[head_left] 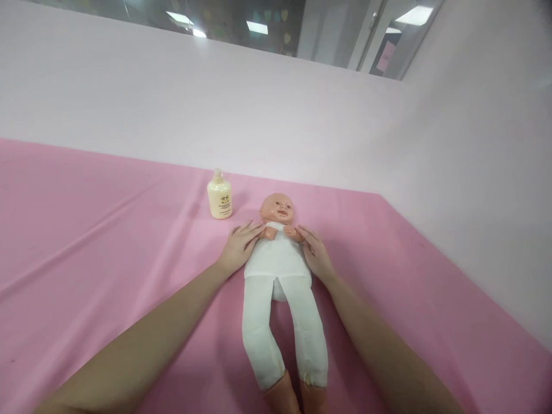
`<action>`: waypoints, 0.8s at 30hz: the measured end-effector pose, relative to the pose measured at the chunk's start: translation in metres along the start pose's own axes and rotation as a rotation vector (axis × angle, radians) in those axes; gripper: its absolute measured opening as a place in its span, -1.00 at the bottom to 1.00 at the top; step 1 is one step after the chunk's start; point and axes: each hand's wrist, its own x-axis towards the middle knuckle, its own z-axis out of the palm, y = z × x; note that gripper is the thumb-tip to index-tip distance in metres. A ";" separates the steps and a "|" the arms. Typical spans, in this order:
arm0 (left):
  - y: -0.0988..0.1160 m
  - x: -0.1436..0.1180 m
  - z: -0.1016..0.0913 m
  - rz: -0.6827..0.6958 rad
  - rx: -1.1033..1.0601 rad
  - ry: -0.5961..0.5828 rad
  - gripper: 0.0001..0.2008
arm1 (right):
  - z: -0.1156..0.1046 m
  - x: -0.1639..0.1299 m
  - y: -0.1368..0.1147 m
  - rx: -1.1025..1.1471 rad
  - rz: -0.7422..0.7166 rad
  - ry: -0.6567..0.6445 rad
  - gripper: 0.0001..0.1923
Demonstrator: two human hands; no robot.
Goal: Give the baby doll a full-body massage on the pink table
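A baby doll (278,259) with a white cloth body lies face up on a pink sheet, its head toward the wall and its feet toward me. My left hand (241,244) rests against the doll's arm on the left, fingers stretched out and reaching near its small fist. On the other side, my right hand (314,253) touches the doll's other arm, with its fingers extended along it. Neither hand is wrapped around anything that I can see. The doll's lower feet run out of the bottom of the view.
A cream pump bottle (220,198) with dark print stands upright beyond my left hand. The pink sheet (107,230) has long creases on the left. White walls (215,103) border it at the back and right, with a window (241,23) above.
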 end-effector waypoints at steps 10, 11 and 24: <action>-0.002 0.000 0.001 0.016 -0.064 0.061 -0.60 | 0.000 -0.001 -0.001 -0.020 0.010 0.015 -0.53; -0.002 0.000 0.001 0.004 -0.086 0.090 -0.60 | 0.000 -0.002 -0.001 -0.003 0.038 0.038 -0.54; -0.025 0.000 -0.002 -0.549 -0.669 0.508 -0.50 | -0.006 -0.003 0.031 0.379 0.436 0.521 -0.43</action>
